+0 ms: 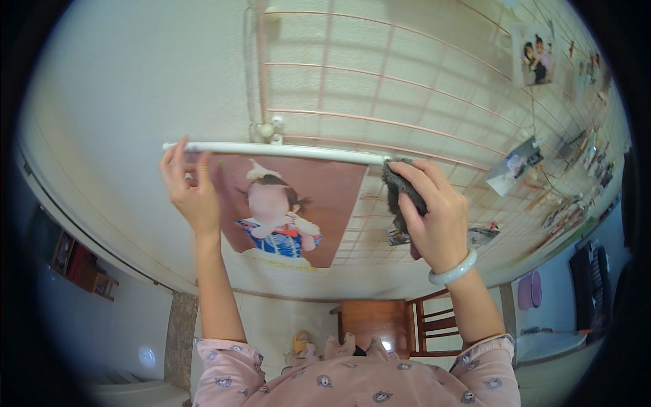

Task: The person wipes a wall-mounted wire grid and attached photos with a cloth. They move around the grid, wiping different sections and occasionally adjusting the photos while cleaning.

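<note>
A hanging photo poster (335, 203) with a reddish-brown background shows a child in a blue costume. Along its top runs a white rod (305, 150). My left hand (189, 185) is at the rod's left end, slightly blurred, with fingers apart; whether it touches the rod is unclear. In my right hand (436, 213) is a bunched dark grey fluffy cloth (399, 188), held against the right end of the rod. Part of the cloth is hidden by my fingers. A pale bangle is on my right wrist.
A pink wire grid panel (376, 74) covers the wall behind and right of the poster, with clipped photos (535, 58) hanging from it. White round fittings (267, 130) sit at its corner. Below stands a wooden chair (374, 323). A dark door track curves along the left.
</note>
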Action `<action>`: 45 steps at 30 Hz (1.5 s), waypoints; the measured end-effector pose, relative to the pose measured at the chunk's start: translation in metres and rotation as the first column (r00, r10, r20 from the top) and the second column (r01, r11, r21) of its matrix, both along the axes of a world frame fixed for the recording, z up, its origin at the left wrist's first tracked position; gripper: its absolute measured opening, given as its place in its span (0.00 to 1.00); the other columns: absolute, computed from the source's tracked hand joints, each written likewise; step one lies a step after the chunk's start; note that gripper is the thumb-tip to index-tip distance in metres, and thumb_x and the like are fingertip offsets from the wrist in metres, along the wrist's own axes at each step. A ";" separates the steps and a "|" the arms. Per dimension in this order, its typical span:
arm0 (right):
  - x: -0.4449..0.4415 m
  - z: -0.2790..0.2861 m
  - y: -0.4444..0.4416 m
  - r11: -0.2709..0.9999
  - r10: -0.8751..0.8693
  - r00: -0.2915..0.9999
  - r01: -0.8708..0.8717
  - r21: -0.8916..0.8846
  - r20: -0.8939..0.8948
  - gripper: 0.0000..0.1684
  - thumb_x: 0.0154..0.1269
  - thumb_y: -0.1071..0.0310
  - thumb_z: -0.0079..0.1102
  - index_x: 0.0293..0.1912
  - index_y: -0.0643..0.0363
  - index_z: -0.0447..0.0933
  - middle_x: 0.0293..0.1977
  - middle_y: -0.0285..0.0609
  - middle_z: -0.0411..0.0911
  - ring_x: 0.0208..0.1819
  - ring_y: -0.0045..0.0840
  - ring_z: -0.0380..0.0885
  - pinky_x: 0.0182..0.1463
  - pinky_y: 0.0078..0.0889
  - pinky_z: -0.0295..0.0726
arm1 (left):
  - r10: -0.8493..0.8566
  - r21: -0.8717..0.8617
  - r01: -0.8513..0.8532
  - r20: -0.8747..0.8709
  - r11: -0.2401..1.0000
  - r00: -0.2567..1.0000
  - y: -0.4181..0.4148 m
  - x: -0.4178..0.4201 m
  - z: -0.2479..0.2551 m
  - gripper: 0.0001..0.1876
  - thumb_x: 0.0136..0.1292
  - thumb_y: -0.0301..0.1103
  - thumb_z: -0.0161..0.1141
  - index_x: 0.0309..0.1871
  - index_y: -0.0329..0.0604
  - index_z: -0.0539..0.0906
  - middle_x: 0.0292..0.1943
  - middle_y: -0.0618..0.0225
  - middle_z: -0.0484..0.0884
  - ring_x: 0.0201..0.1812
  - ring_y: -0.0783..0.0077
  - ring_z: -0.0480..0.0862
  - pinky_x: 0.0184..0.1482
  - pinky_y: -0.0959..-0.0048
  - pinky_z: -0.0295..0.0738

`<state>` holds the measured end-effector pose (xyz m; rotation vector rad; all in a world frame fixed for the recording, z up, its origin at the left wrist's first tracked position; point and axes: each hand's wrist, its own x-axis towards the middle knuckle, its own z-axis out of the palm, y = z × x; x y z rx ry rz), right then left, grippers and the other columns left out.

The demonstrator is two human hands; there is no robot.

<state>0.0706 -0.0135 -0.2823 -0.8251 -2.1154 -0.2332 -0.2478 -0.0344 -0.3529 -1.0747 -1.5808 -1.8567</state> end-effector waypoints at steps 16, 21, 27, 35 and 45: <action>-0.313 0.000 -0.003 0.982 0.087 0.927 -0.141 0.122 0.364 0.12 0.54 0.67 0.63 0.39 0.58 0.82 0.39 0.46 0.79 0.38 0.30 0.81 0.34 0.26 0.80 | -0.205 -0.230 0.328 0.432 0.916 0.878 -0.010 -0.066 -0.007 0.12 0.66 0.36 0.58 0.42 0.34 0.83 0.32 0.67 0.83 0.35 0.76 0.80 0.35 0.67 0.74; -0.288 -0.008 -0.005 0.989 0.105 0.914 -0.138 0.058 0.391 0.10 0.55 0.66 0.63 0.38 0.58 0.83 0.37 0.48 0.79 0.38 0.29 0.81 0.34 0.25 0.79 | -0.478 0.287 0.392 0.647 0.874 0.593 0.002 -0.054 -0.007 0.12 0.67 0.37 0.60 0.42 0.36 0.83 0.33 0.67 0.82 0.33 0.78 0.79 0.33 0.73 0.74; -0.202 -0.020 -0.011 0.993 0.077 0.956 -0.098 0.063 0.284 0.09 0.49 0.70 0.64 0.33 0.61 0.79 0.32 0.48 0.77 0.31 0.31 0.81 0.30 0.30 0.80 | -0.618 0.469 0.405 0.644 0.785 0.451 0.035 -0.136 -0.054 0.10 0.66 0.37 0.65 0.34 0.40 0.83 0.25 0.75 0.77 0.19 0.88 0.66 0.18 0.85 0.56; -0.026 -0.113 -0.014 0.904 0.100 0.954 -0.206 -0.374 -0.284 0.15 0.53 0.72 0.60 0.44 0.56 0.79 0.38 0.47 0.79 0.36 0.41 0.81 0.38 0.39 0.80 | -0.276 0.353 0.047 0.634 0.934 0.723 0.015 -0.059 -0.028 0.10 0.67 0.34 0.62 0.44 0.36 0.79 0.31 0.71 0.77 0.26 0.85 0.68 0.21 0.85 0.56; 0.069 -0.158 0.001 0.900 -0.219 0.704 -0.122 -0.419 -0.675 0.15 0.54 0.73 0.59 0.44 0.61 0.78 0.39 0.48 0.82 0.38 0.41 0.82 0.43 0.35 0.79 | -0.703 -0.391 0.627 -0.076 0.674 0.707 0.027 0.242 -0.105 0.14 0.60 0.21 0.61 0.51 0.39 0.81 0.55 0.61 0.80 0.31 0.73 0.83 0.33 0.73 0.77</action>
